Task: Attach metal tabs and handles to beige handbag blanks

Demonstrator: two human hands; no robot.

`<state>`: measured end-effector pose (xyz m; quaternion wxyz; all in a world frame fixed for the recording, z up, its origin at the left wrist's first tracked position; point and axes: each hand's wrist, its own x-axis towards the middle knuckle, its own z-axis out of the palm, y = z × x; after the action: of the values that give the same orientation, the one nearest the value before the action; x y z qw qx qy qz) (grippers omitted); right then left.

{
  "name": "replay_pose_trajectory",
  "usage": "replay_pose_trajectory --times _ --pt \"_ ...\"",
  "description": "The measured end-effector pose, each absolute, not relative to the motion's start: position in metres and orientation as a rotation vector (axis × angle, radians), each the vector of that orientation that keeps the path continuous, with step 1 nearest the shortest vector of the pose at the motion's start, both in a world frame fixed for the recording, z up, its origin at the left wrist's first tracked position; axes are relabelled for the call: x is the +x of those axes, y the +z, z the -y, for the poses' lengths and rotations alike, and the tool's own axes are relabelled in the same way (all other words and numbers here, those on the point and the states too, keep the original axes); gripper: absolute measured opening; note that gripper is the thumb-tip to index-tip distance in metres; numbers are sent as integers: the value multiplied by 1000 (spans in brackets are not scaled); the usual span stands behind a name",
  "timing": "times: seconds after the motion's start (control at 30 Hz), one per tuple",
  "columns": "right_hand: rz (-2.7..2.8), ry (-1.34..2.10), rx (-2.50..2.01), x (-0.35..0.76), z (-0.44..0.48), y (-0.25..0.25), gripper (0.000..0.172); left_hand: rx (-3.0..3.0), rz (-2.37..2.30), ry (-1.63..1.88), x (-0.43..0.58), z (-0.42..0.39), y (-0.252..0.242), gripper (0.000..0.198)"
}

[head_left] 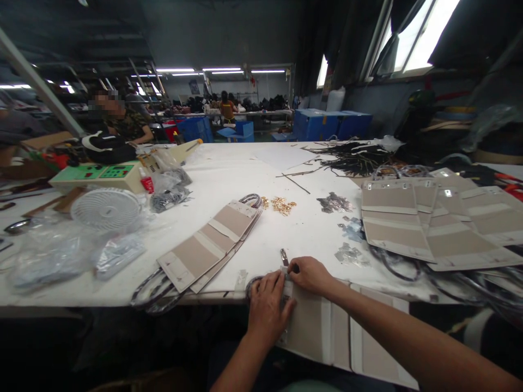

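A beige panel (339, 332) lies over the table's front edge, its left end under both hands. My left hand (267, 307) presses on that end, fingers pointing away and thumb apart, beside a dark looped handle. My right hand (308, 275) is closed in a pinch at the panel's upper left corner; what its fingertips hold is too small to make out. Just beyond them a small metal-ended tool (284, 257) lies on the white table (229, 163). To the left rests a short stack of similar panels (208, 245) with looped handles.
Gold pieces (283, 205) and thin metal plates (335, 202) lie mid-table. More panels (392, 218) are piled right, black strips (355, 158) behind. A white fan (105, 209), plastic bags (53, 256) and a green-topped machine (98, 173) stand left. A person (122, 120) sits beyond.
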<state>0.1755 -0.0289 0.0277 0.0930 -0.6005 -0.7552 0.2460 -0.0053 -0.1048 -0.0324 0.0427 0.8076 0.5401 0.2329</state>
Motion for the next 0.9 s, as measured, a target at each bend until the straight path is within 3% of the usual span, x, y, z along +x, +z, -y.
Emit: replay_pose_trajectory --times 0.9 --pt "2313 671 -1841 174 28 27 24 2430 -1637 655 -3 101 -34 63"
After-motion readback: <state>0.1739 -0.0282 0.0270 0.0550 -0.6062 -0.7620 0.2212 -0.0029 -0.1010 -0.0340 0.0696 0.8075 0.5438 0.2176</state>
